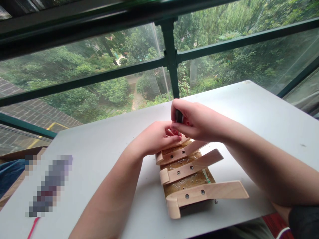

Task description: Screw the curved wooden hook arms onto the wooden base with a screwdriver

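Observation:
My right hand [196, 121] is closed around the black handle of a screwdriver [178, 116], held upright with its thin shaft pointing down. Beneath it, my left hand [157, 137] has its thumb and fingers drawn together around the shaft's lower end, at the farthest wooden strip [184, 141]. What those fingers pinch is hidden. Several pale wooden strips with curled left ends lie across a brown, film-covered board [196, 177]. The nearest strip [219, 191] and the middle strip [206, 161] each show two dark cross-head screws. My hands cover much of the board's far end.
The white tabletop [99, 156] reaches to a green-framed window [170, 56]. A pixelated dark object [51, 186] lies at the left, with a pink cord [33, 227] below it. A cardboard box [15, 182] with blue cloth stands beyond the left edge.

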{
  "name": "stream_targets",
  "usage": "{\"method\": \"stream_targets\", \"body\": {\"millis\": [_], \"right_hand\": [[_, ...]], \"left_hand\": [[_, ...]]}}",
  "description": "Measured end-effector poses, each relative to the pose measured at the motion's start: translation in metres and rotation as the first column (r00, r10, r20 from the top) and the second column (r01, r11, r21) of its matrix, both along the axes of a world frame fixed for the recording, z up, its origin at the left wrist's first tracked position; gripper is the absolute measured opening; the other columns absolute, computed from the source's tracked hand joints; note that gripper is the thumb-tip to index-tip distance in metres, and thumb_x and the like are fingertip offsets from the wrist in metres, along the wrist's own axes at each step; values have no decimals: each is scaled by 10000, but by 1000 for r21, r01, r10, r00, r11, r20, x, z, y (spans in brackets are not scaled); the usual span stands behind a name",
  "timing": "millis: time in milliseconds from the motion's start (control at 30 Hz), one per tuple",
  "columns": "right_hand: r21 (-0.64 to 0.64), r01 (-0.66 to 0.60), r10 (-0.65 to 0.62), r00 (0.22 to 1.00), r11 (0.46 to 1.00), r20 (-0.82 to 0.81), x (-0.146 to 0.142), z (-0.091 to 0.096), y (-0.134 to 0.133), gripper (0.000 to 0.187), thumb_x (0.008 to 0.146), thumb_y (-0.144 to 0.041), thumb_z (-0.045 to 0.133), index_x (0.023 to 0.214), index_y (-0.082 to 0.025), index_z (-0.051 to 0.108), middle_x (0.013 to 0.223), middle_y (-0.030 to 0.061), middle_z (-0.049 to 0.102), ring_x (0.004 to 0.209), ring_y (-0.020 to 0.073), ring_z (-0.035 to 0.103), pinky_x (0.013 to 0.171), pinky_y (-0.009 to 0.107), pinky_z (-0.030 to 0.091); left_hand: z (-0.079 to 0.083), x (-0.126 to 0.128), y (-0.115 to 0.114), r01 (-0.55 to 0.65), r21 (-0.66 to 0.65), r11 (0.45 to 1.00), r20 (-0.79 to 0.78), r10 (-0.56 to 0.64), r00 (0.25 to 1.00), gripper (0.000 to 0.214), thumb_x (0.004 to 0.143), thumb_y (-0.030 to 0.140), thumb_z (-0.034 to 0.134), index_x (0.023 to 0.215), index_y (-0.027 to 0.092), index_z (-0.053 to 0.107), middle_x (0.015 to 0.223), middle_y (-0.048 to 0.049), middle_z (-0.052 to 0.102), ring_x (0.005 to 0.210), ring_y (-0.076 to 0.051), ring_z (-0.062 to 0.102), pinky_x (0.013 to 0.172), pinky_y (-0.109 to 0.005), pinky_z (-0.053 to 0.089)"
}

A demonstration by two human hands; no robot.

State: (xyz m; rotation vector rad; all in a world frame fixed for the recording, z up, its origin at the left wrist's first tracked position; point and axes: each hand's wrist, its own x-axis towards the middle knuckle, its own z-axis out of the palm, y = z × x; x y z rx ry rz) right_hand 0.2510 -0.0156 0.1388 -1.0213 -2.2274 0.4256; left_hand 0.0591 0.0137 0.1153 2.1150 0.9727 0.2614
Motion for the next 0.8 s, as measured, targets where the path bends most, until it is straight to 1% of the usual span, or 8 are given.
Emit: {"method": "stream_targets", "body": {"millis": [200, 300, 500, 800], "right_hand": [[-6, 35, -34, 998, 999, 51, -7, 0, -2, 106, 849, -223, 567, 885, -201, 471, 755, -23, 560, 647, 102, 467, 557, 233, 317], [-6, 43, -42, 996, 999, 80, -8, 0, 0, 103, 851, -234, 561, 891, -202, 471, 761, -16, 562, 650, 106, 462, 559, 240, 303], [-6, 41, -40, 998, 999, 53, -8, 0, 3, 115, 833, -231, 573, 863, -201, 466, 739, -19, 557, 642, 105, 457, 556, 245, 304], [-13, 34, -33, 999, 999, 35, -8, -2, 5, 124, 821, -231, 587, 849, -205, 469, 715, -30, 549, 626, 99, 449, 540, 240, 303]], "left_hand": [[-3, -1, 1, -41, 58, 997, -34, 43, 998, 219, 830, 379, 616, 871, 189, 717, 787, -6, 713, 739, -163, 634, 638, -246, 462], [-4, -1, 1, -53, 67, 996, -49, 57, 997, 214, 829, 376, 613, 856, 195, 724, 761, -1, 707, 732, -158, 631, 622, -240, 452], [-5, -2, 1, -60, 59, 996, -38, 62, 997, 207, 823, 369, 613, 850, 193, 719, 742, 8, 692, 692, -146, 616, 607, -241, 453], [-4, 0, -1, -45, 47, 998, -27, 46, 999, 176, 805, 327, 611, 822, 181, 707, 732, 5, 671, 691, -144, 597, 618, -242, 449]]}}
